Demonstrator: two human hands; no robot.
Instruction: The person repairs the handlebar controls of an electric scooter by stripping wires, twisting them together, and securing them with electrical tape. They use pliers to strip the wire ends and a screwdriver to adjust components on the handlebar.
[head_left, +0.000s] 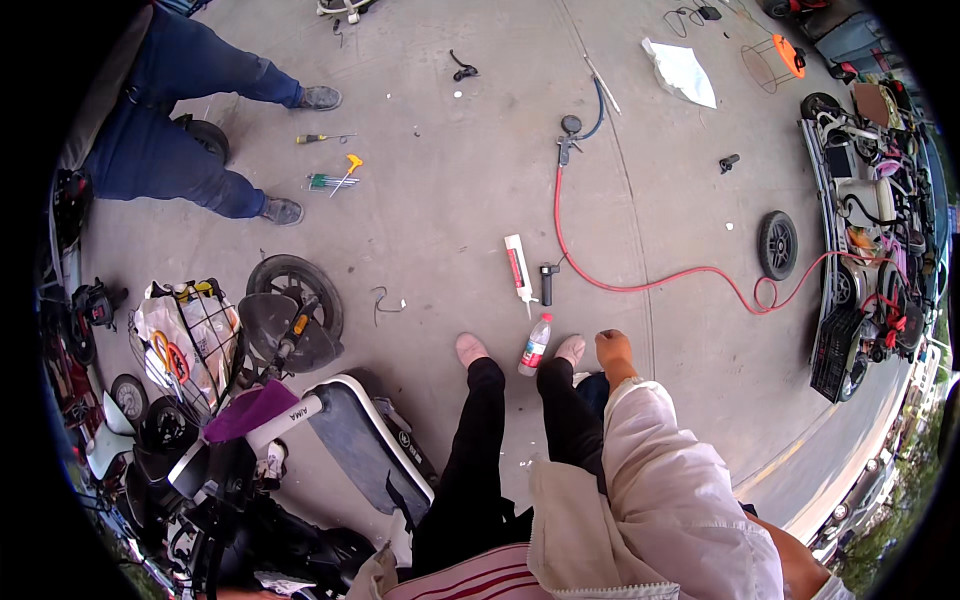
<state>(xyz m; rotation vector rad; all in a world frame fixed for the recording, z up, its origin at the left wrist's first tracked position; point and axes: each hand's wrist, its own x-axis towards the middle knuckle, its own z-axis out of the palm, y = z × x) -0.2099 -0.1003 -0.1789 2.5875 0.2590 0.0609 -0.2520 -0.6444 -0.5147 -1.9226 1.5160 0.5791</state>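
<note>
My right hand hangs beside my right leg with its fingers curled; whether anything is in them is too small to make out. My left hand is out of view. Between my shoes stands or lies a plastic bottle with a red cap. Just beyond it lie a white cartridge tube and a black cylindrical part with a cable. A tire inflator gun with gauge and red hose is farther out.
A folded scooter and basket are at left. A co-worker's legs are at upper left near hand tools. A loose tire, white bag, orange stool and parked scooters are at right.
</note>
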